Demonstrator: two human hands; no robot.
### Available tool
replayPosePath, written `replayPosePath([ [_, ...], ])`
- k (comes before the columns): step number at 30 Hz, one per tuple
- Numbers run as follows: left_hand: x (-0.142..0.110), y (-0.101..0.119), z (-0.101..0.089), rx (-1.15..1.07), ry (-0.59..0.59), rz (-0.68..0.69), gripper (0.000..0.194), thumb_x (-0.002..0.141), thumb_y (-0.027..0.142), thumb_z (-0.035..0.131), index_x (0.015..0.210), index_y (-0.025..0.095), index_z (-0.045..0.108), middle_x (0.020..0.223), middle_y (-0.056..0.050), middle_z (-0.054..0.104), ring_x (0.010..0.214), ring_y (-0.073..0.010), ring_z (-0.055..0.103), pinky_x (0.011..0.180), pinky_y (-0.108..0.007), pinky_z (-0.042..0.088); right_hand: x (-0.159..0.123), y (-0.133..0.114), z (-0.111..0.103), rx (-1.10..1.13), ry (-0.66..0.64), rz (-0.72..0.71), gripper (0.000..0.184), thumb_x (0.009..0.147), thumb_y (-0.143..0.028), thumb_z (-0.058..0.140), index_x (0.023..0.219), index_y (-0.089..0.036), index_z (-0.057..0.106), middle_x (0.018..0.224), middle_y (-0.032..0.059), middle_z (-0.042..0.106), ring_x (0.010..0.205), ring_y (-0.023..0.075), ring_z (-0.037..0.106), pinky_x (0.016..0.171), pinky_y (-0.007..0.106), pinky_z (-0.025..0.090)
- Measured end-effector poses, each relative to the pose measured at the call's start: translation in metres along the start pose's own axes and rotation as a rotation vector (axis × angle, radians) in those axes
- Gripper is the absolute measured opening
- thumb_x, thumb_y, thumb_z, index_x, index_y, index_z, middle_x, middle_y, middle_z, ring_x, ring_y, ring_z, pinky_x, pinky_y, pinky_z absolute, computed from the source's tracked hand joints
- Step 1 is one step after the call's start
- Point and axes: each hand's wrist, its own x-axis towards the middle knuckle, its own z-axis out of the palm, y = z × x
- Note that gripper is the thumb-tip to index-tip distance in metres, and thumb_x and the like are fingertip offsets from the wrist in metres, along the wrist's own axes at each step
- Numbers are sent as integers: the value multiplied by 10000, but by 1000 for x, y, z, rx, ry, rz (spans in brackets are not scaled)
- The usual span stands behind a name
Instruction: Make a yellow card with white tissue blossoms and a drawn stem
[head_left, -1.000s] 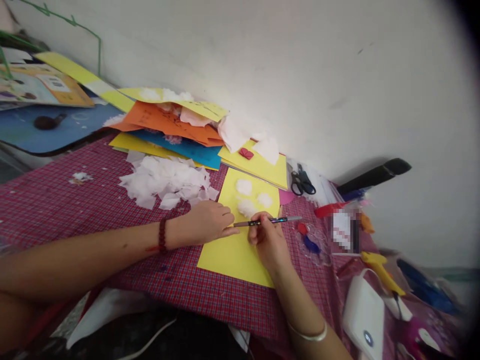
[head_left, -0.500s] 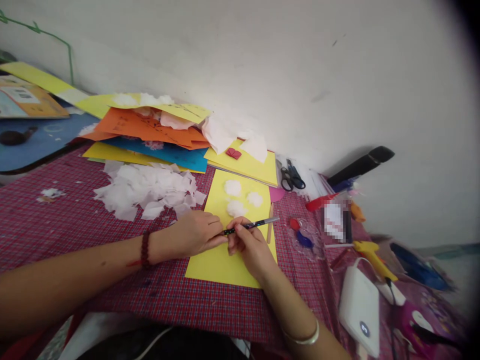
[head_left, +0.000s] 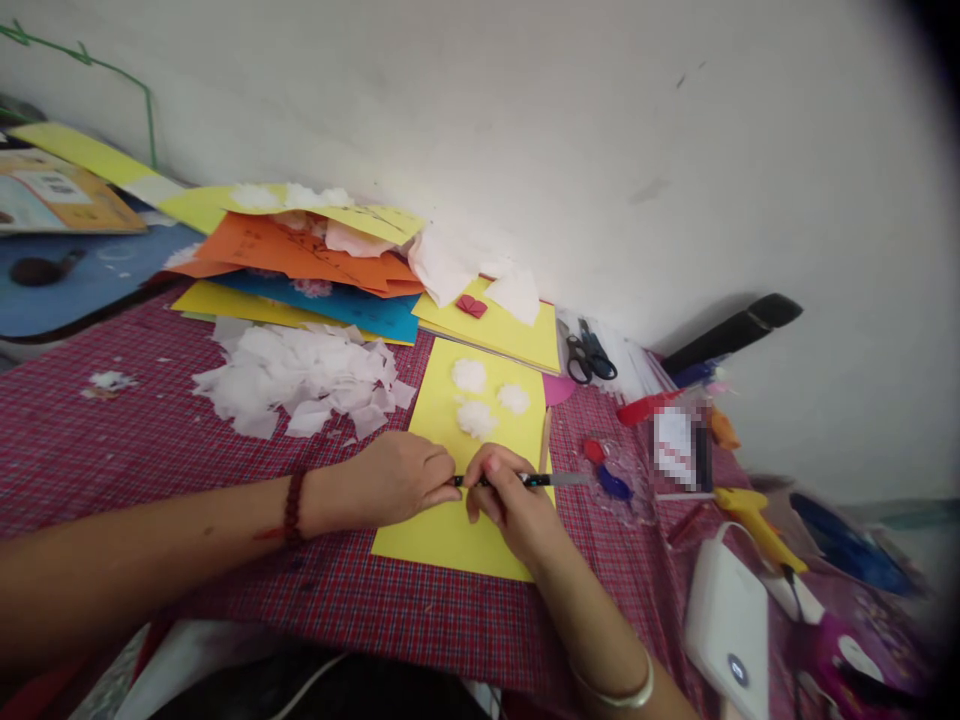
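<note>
Both of my hands hold a dark patterned pen (head_left: 534, 480) with a grey end, level above a yellow paper sheet (head_left: 442, 535). My left hand (head_left: 405, 478) is closed around its left end, which the fingers mostly hide. Just to the right, my right hand (head_left: 514, 500) pinches the middle of it between thumb and fingers, and the grey end points right. A short dark piece shows between the two hands. Beyond them on the sheet sit three fluffy white paper puffs (head_left: 475, 418). A thin wooden stick (head_left: 545, 440) lies along the sheet's right edge.
Torn white paper pieces (head_left: 300, 375) are heaped at left, before stacked coloured papers (head_left: 300, 250). Black scissors (head_left: 591, 355) lie at the back. To the right are a plastic packet with red and blue pieces (head_left: 611, 475), a yellow glue gun (head_left: 761, 525) and a white power bank (head_left: 727, 620).
The pen has turned from slanting up to the right to nearly level, and its grey end has shifted right and down. My right hand has moved slightly right, widening the gap between my hands.
</note>
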Motion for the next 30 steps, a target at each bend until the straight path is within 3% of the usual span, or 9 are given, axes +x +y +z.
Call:
replayPosePath([
  [5,2,12,-3,25,-9,-72,420,1043,423,321,791,170,542,659,-16,614,577,-161,579,520,-280,355,-6,-10,-2,-21,96,36,452,890,-574,566,697,-172,642,390,-99,293,366,64,300,454,216,392],
  [12,16,11,0,72,144,-44,396,1041,394,335,766,176,517,647,-30,604,565,-171,564,524,-301,357,1,-22,12,125,224,116,418,813,-563,658,633,-189,612,367,-112,263,336,42,199,386,192,309],
  [14,16,3,-1,81,163,-13,390,1038,388,348,755,179,516,648,-28,604,579,-169,562,543,-304,362,-3,-36,-3,136,256,83,392,808,-531,674,621,-195,601,369,-110,272,331,41,198,373,187,295],
  [16,12,-9,-3,104,191,-19,415,1045,375,326,729,183,512,631,-23,595,576,-160,547,550,-300,352,-12,-56,-34,175,330,-32,346,796,-454,701,592,-205,575,357,-110,250,326,45,195,360,177,280],
  [18,7,-18,-6,124,233,-92,447,1052,367,289,710,182,508,619,-26,589,575,-158,535,550,-296,341,-22,-77,-71,261,479,-213,286,766,-324,726,579,-208,543,345,-112,239,334,44,195,388,164,320],
  [20,6,-20,-7,81,246,-147,463,1056,380,261,725,177,513,630,-31,591,578,-159,534,548,-291,342,-27,-87,-99,313,608,-315,255,792,-332,682,610,-207,555,356,-104,285,342,45,208,394,160,337],
  [22,8,-14,-3,-9,206,-132,464,1057,399,248,757,173,521,655,-29,603,589,-158,547,549,-283,349,-22,-84,-107,319,624,-259,222,795,-318,665,629,-204,572,381,-96,331,349,46,236,402,173,345],
  [25,10,5,11,-96,48,-77,394,1045,400,338,798,170,541,685,-19,631,597,-158,569,542,-280,352,-5,-62,-92,226,595,-159,166,784,-341,652,715,-190,638,433,-73,423,381,56,341,415,186,353],
  [30,4,18,28,-120,-150,60,266,1000,330,487,800,174,569,745,-26,657,655,-180,603,598,-313,421,16,-32,-72,45,503,-177,196,741,-319,645,877,-178,650,584,-11,616,498,95,520,471,203,399],
])
